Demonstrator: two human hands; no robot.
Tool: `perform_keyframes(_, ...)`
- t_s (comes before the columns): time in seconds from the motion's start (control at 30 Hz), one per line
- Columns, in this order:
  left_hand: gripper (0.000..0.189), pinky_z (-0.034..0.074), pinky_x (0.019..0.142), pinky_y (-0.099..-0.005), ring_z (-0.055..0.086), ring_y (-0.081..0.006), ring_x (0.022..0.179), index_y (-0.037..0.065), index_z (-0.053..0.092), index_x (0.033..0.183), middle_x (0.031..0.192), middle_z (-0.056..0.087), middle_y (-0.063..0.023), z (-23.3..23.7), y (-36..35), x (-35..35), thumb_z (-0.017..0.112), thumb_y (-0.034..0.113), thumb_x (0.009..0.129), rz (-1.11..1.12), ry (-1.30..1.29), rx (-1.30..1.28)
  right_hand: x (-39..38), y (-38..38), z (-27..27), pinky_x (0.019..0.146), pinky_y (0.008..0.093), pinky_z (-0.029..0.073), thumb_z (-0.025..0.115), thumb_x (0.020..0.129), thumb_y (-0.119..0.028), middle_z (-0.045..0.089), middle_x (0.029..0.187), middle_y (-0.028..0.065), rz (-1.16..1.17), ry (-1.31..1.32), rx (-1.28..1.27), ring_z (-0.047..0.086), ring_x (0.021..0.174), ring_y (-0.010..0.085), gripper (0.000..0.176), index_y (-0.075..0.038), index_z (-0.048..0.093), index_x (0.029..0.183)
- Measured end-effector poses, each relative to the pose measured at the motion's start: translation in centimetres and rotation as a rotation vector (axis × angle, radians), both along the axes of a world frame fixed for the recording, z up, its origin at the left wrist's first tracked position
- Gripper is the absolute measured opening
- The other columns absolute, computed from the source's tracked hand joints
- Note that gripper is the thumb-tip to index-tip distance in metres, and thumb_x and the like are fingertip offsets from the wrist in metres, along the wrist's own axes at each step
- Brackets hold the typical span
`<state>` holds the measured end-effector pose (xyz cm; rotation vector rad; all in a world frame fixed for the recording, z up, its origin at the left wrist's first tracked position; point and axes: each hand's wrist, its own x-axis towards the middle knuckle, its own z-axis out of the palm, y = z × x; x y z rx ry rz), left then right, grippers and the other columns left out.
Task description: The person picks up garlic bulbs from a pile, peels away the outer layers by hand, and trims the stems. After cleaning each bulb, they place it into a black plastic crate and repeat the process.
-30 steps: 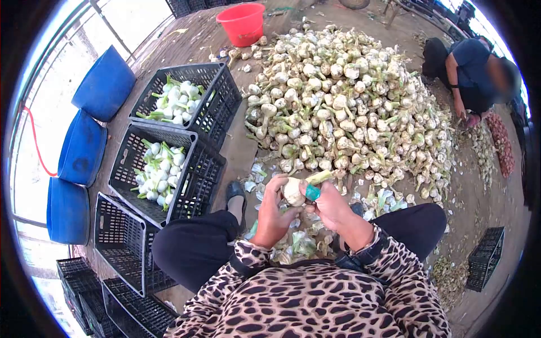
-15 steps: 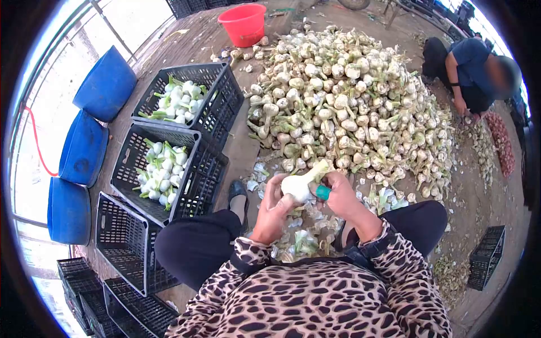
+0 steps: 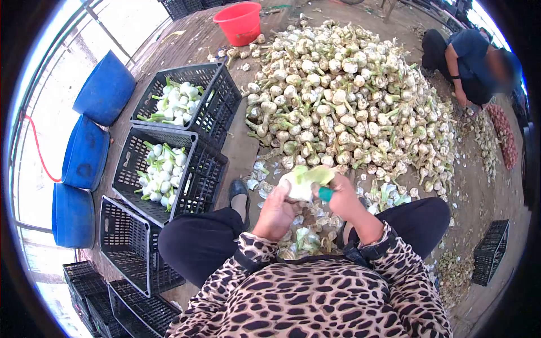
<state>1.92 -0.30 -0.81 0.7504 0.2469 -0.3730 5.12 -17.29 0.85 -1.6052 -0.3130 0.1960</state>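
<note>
My left hand (image 3: 277,213) is closed around a pale garlic bulb (image 3: 297,187), its fingers under and beside it. Against the bulb's right side is my right hand (image 3: 346,198), its fingers bent onto a yellowish-green flap of garlic skin (image 3: 320,176). Something green (image 3: 325,194) wraps or covers the right thumb; motion blur hides the detail. Beneath both hands, peeled-off skins (image 3: 307,239) lie on the ground between my knees. Just beyond the hands rises a large heap of unpeeled garlic (image 3: 344,107) with stems on.
Black crates (image 3: 194,163) to my left hold white cleaned garlic; another crate (image 3: 121,239) stands nearer. Blue tubs (image 3: 84,152) line the left wall. A red bucket (image 3: 239,25) is at the back. Another person (image 3: 470,62) crouches at right near a red mesh sack (image 3: 501,135).
The garlic's outer skin has spread out from the bulb into a loose flap at the right hand. The stem, plainly visible before, is now covered or blurred.
</note>
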Motion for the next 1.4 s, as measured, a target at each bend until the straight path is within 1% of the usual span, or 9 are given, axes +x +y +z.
perform_keyframes(0.1, 0.045, 0.048, 0.081, -0.0321, 0.059, -0.0205, 0.097, 0.005, 0.049, 0.123, 0.114, 0.06, -0.0098, 0.8, 0.2, 0.0, 0.054, 0.032, 0.088, -0.05, 0.03, -0.153, 0.1, -0.7, 0.6, 0.079, 0.0273, 0.046, 0.061, 0.085, -0.004, 0.062, 0.1, 0.0019, 0.022, 0.431, 0.559, 0.057, 0.087, 0.0106, 0.028, -0.006, 0.059, 0.113)
perform_keyframes(0.37, 0.046, 0.048, 0.079, -0.0382, 0.058, -0.0241, 0.097, 0.006, 0.045, 0.124, 0.11, 0.058, -0.0087, 2.0, 0.2, -0.5, 0.055, 0.027, 0.084, -0.065, -0.04, -0.083, 3.5, -4.6, -1.2, 0.075, 0.0298, 0.052, 0.049, 0.093, -0.007, 0.061, 0.103, 0.0054, -0.422, 0.525, 0.987, 0.062, 0.084, 0.0161, 0.028, -0.007, 0.049, 0.12)
perform_keyframes(0.4, 0.047, 0.047, 0.078, -0.0384, 0.057, -0.0239, 0.098, 0.006, 0.044, 0.124, 0.111, 0.057, -0.0084, 2.1, 0.2, -0.7, 0.056, 0.028, 0.084, -0.038, -0.032, -0.107, 4.1, -5.1, -0.6, 0.077, 0.0348, 0.052, 0.055, 0.091, -0.015, 0.062, 0.105, 0.0109, -0.457, 0.45, 0.871, 0.063, 0.087, 0.0219, 0.033, -0.006, 0.045, 0.121)
perform_keyframes(0.5, 0.045, 0.046, 0.078, -0.0379, 0.054, -0.0222, 0.101, 0.008, 0.044, 0.123, 0.113, 0.055, -0.0087, 0.7, 0.7, -0.7, 0.055, 0.03, 0.086, 0.026, 0.002, -0.078, 3.3, -4.1, 1.4, 0.081, 0.0389, 0.05, 0.063, 0.087, -0.024, 0.062, 0.107, 0.0172, -0.055, 0.213, -0.543, 0.063, 0.09, 0.029, 0.047, -0.006, 0.043, 0.126)
perform_keyframes(0.53, 0.044, 0.046, 0.079, -0.0376, 0.054, -0.022, 0.101, 0.008, 0.044, 0.124, 0.113, 0.055, -0.0087, 0.7, 0.7, -0.5, 0.054, 0.031, 0.087, 0.04, 0.015, -0.105, 1.9, -2.9, 1.7, 0.082, 0.04, 0.049, 0.07, 0.08, -0.029, 0.062, 0.106, 0.0186, 0.097, 0.128, -0.731, 0.063, 0.094, 0.0307, 0.054, -0.006, 0.048, 0.123)
perform_keyframes(0.73, 0.041, 0.043, 0.091, -0.0348, 0.055, -0.0224, 0.102, 0.006, 0.047, 0.121, 0.111, 0.057, -0.0086, 0.6, 0.6, -0.6, 0.049, 0.036, 0.093, 0.083, -0.004, 0.019, -0.1, 1.3, 4.0, 0.073, 0.0323, 0.049, 0.071, 0.076, -0.015, 0.064, 0.097, 0.0116, -0.07, -0.109, -0.254, 0.063, 0.085, 0.0229, 0.032, -0.004, 0.062, 0.105)
perform_keyframes(0.83, 0.038, 0.045, 0.087, -0.0319, 0.056, -0.0219, 0.101, 0.006, 0.045, 0.122, 0.111, 0.056, -0.0089, 0.4, 0.9, -0.5, 0.047, 0.031, 0.093, 0.059, -0.052, 0.192, 0.3, 1.6, 2.3, 0.07, 0.0327, 0.05, 0.068, 0.077, -0.011, 0.064, 0.091, 0.0131, -0.049, -0.42, -0.38, 0.063, 0.081, 0.0263, 0.022, -0.002, 0.064, 0.097)
perform_keyframes(1.07, 0.042, 0.047, 0.081, -0.033, 0.056, -0.0212, 0.094, 0.007, 0.043, 0.122, 0.11, 0.054, -0.01, 1.2, 1.3, -0.7, 0.054, 0.022, 0.085, 0.049, 0.028, -0.015, 0.5, 1.2, 2.4, 0.068, 0.0368, 0.049, 0.06, 0.07, -0.003, 0.06, 0.085, 0.0117, 0.029, -0.638, -0.552, 0.06, 0.081, 0.0296, 0.018, -0.003, 0.056, 0.088)
perform_keyframes(1.4, 0.057, 0.047, 0.083, -0.0344, 0.056, -0.0229, 0.102, 0.003, 0.041, 0.125, 0.113, 0.054, -0.011, 2.2, 1.7, -1.1, 0.061, 0.035, 0.083, -0.131, 0.008, 0.061, 2.2, -0.1, 1.0, 0.069, 0.0387, 0.047, 0.059, 0.069, -0.001, 0.055, 0.081, 0.0123, -0.062, -0.619, -0.794, 0.057, 0.08, 0.0304, 0.022, -0.003, 0.051, 0.089)
